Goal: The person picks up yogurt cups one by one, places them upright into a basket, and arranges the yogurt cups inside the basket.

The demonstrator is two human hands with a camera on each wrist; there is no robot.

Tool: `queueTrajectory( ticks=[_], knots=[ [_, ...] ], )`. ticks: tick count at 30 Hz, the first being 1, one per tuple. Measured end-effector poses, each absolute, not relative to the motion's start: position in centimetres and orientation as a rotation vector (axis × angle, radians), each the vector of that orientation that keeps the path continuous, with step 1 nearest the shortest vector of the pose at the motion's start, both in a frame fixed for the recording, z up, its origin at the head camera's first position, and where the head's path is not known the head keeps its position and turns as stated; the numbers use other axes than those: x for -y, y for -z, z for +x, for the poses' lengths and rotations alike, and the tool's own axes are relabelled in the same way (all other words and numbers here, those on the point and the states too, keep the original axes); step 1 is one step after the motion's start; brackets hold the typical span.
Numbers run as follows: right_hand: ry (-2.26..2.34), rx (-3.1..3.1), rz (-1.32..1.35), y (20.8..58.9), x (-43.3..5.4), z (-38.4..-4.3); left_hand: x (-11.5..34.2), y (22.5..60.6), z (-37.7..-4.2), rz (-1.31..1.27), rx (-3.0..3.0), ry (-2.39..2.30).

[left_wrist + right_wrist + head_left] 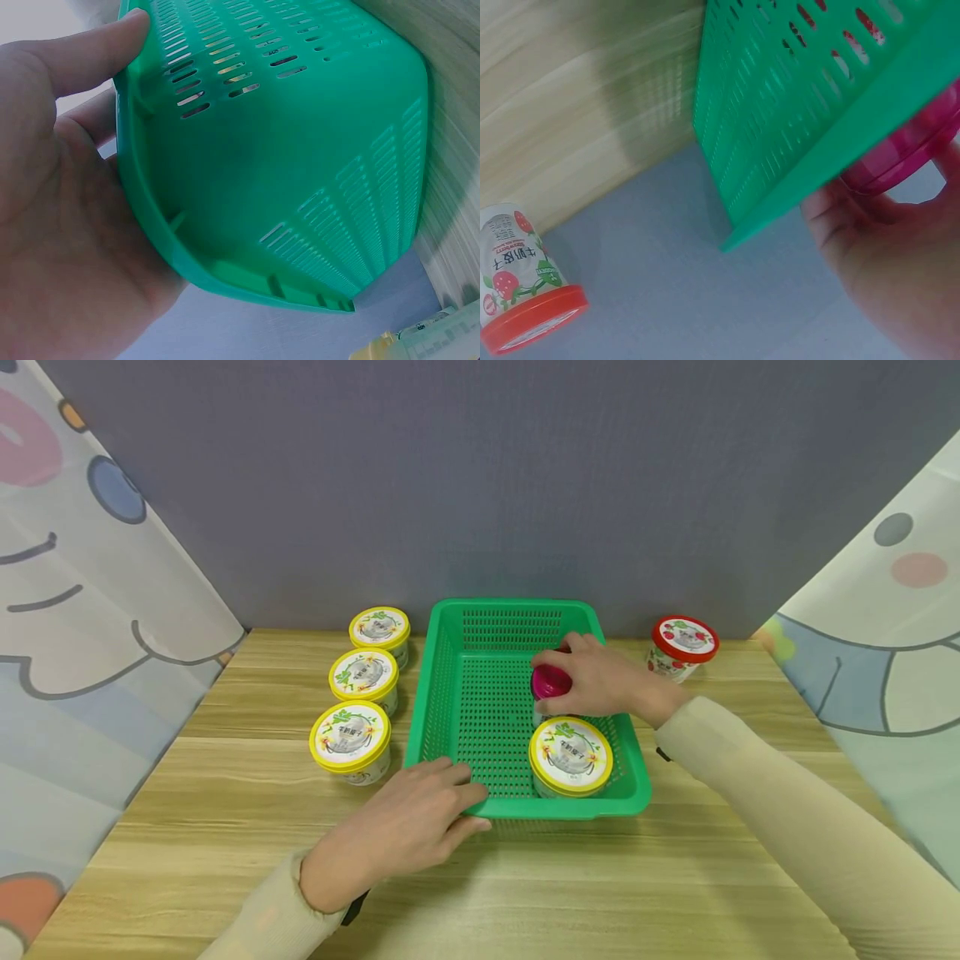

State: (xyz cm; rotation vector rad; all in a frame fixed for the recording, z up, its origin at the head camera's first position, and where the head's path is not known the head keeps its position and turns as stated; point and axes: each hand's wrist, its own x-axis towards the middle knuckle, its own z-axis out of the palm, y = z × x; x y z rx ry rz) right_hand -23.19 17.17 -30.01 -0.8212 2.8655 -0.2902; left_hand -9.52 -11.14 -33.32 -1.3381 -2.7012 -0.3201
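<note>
Cup with round magenta top is pinched in my right grip, inside the right edge of this green slotted plastic basket. Probably light, slick; I'd hug the sides. Left hand holds the near rim.

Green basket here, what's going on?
A person's left hand grips the near rim of a green perforated plastic basket; the right hand grips a round magenta-topped container inside. Nearer the person in the basket stands a round white tub with a yellow lid. On the wooden table, three more yellow-lidded tubs stand left of the basket and a red-lidded tub to its right.
</note>
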Motion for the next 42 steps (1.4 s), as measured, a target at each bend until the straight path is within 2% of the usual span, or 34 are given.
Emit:
queueTrajectory(
  ticks=[33,42],
  knots=[
    [0.104,-2.870,-0.549,29.1,-15.2,-22.0,11.1,33.3,-9.5,-1.330,2.712,0.308],
    [0.050,-2.889,-0.545,29.1,-14.8,-21.8,11.1,33.3,-9.5,-1.333,2.704,0.311]
  ],
)
